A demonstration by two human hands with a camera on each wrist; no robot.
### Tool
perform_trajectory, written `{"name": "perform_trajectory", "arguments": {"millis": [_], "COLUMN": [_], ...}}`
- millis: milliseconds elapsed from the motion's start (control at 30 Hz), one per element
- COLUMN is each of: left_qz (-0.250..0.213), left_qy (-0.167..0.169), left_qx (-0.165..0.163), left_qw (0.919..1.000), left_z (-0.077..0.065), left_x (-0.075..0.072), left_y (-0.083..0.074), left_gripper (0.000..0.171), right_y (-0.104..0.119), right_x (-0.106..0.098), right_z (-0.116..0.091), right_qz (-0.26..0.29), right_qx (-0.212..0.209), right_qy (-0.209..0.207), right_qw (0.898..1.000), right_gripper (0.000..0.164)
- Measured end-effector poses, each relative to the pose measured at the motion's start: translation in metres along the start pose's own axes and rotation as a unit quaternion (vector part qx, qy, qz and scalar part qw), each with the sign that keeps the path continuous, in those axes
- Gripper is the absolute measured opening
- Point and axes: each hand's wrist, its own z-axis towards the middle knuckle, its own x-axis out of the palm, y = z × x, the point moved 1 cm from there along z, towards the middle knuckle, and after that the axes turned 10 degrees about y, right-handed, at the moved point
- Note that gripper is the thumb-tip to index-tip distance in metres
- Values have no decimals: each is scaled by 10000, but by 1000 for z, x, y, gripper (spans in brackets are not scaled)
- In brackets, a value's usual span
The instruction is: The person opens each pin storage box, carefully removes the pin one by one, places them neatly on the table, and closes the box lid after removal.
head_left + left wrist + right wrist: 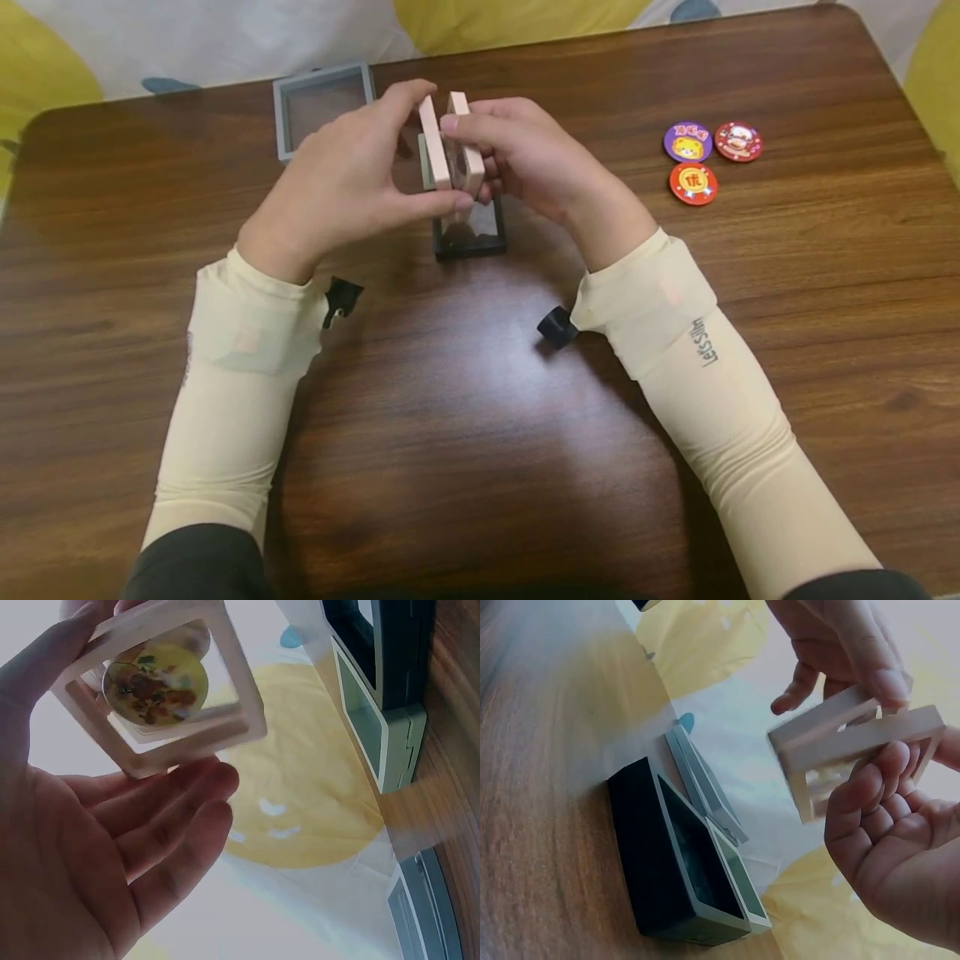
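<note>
Above the table, a pale pink square display case (437, 150) is held upright between both hands, its two framed halves parted by a gap. My left hand (337, 171) pinches the left half between thumb and fingers. The other half (472, 160) is gripped by my right hand (543, 158), its thumb over the upper edge. Through the clear window in the left wrist view, a round yellow chip (154, 690) with a printed picture shows inside. In the right wrist view, curled fingers (889, 769) lie against one half's frame.
Under the hands stand a black-framed case (470, 250) and a pale green case (425, 162). A blue-grey case (282, 125) lies at the back left. To the right are a purple chip (687, 142) and two red chips (738, 142). Behind the table hangs patterned cloth (510, 21).
</note>
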Motion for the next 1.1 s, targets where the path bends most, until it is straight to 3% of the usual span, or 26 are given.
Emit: {"name": "perform_trajectory", "arguments": {"millis": [167,333,500,633,800,933,1100], "left_qz": [-552,-1236,-1854,-2026,-1920,-1828,-2324], "left_qy": [379,521,264,50,-202,-486,-733], "left_qx": [-68,-121,-94,-115,-138,76,251], "left_qw": [9977,9909,9823,9792,9811,9819,9695], "left_z": [2,3,4,4,2,2,3], "left_x": [4,4,2,0,-2,-2,-4], "left_y": [2,6,5,4,3,3,3], "left_gripper": [114,117,99,84,80,78,75], "right_y": [-1,0,2,2,0,0,-1], "right_x": [-3,-5,-7,-9,-11,-12,-12], "right_z": [-1,1,2,3,3,4,4], "right_qz": [197,823,1437,1669,1764,1892,1692], "right_qx": [-278,-392,-427,-393,-367,-328,-262], "right_qy": [-52,-176,-48,4,134,141,-107], "right_qw": [9994,9957,9887,9852,9835,9813,9852], "right_gripper": [28,32,32,36,39,39,34]}}
